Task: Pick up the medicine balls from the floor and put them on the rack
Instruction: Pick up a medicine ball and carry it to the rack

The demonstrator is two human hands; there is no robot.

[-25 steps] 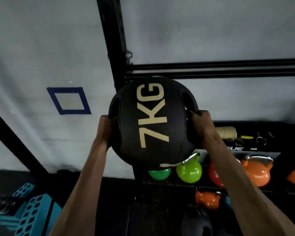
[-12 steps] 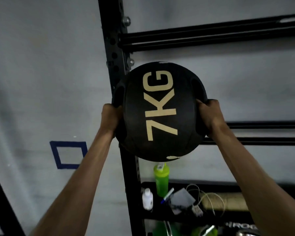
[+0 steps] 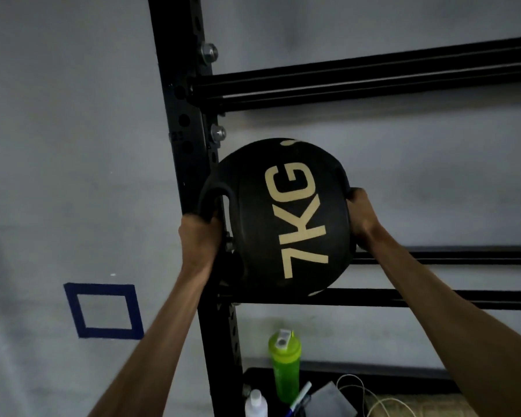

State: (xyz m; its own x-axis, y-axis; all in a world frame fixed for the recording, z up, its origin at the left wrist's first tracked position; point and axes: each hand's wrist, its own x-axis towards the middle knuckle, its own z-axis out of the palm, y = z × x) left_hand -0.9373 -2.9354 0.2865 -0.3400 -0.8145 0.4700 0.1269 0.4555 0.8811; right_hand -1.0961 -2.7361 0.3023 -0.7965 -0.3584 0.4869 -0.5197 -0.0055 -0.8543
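Note:
A black medicine ball [image 3: 283,218] marked "7KG" in tan letters sits at the left end of the black rack [image 3: 433,297], low against its two horizontal rails and beside the upright post [image 3: 181,115]. My left hand [image 3: 200,236] grips the ball's left handle from below. On the opposite side, my right hand [image 3: 360,216] grips the right handle. Whether the ball's weight rests on the rails cannot be told.
Another pair of rails [image 3: 358,79] runs higher up the rack. On the shelf below stand a green shaker bottle [image 3: 285,365], a small white bottle [image 3: 255,403], a pen and a white cable [image 3: 373,398]. A blue tape square [image 3: 103,310] marks the grey wall at the left.
I have carried the ball up and forward from in front of the post, and it has come down onto the rails. The view tilted up past the kettlebells.

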